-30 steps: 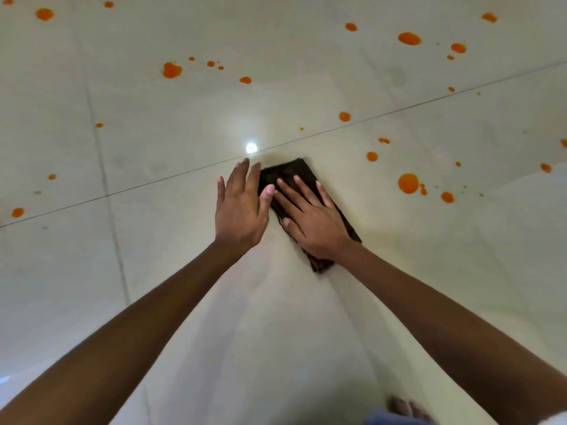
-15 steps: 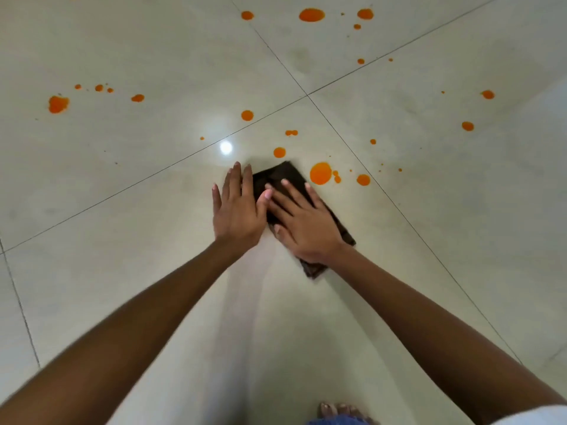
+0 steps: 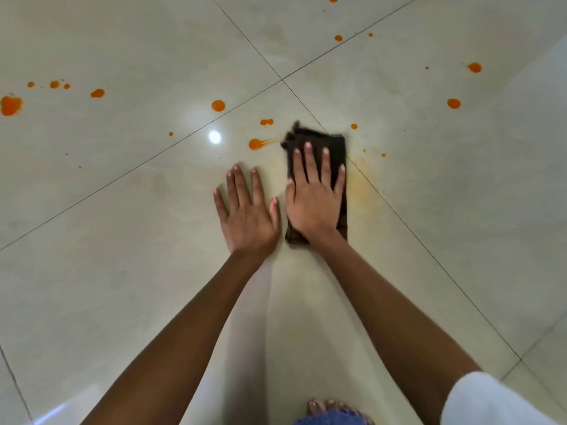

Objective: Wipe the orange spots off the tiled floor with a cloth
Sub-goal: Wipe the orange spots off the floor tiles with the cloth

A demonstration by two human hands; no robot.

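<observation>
A dark brown folded cloth (image 3: 335, 148) lies flat on the pale tiled floor (image 3: 122, 240). My right hand (image 3: 313, 204) presses down on it with fingers spread. Just left of it, my left hand (image 3: 248, 216) rests flat on the bare tile, holding nothing. A smeared orange spot (image 3: 255, 144) with a tail sits just left of the cloth's top edge. A faint orange-yellow smear (image 3: 360, 185) stains the tile right of the cloth. More orange spots lie beyond: a double spot (image 3: 266, 122), a round one (image 3: 218, 105), a small one (image 3: 354, 126).
Further orange spots are scattered at the far left (image 3: 11, 105) and at the right (image 3: 453, 103). Dark grout lines cross just above the cloth (image 3: 282, 79). My bare foot (image 3: 328, 407) and a white sleeve (image 3: 491, 400) show at the bottom edge.
My right hand has slid the cloth to the right and forward over the large orange spot, which is gone, leaving a faint smear. The cloth has turned straighter. My left hand now rests beside the cloth.
</observation>
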